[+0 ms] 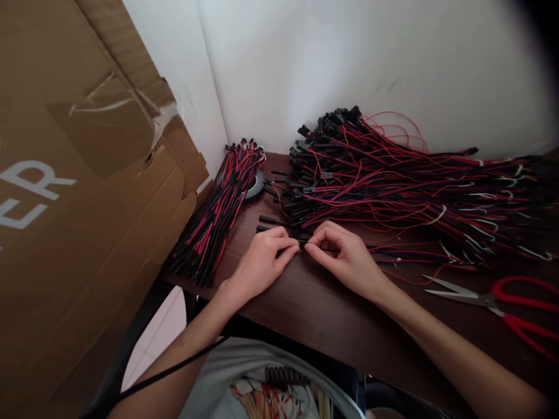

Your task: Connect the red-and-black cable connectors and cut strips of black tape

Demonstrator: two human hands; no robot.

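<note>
If seen rightly, both hands [263,259] [351,256] pinch.

Our left hand [263,256] and right hand [347,253] pinch a slim black cable [303,245] over the dark brown wooden table [301,308]; beyond lies a heap of red-and-black wires [371,189], red-handled metal scissors [484,299] spread open to the right.

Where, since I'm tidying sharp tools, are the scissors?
In the head view, the red-handled scissors lie open on the dark tabletop toward the right edge, between the right forearm and the large wire pile.
</note>
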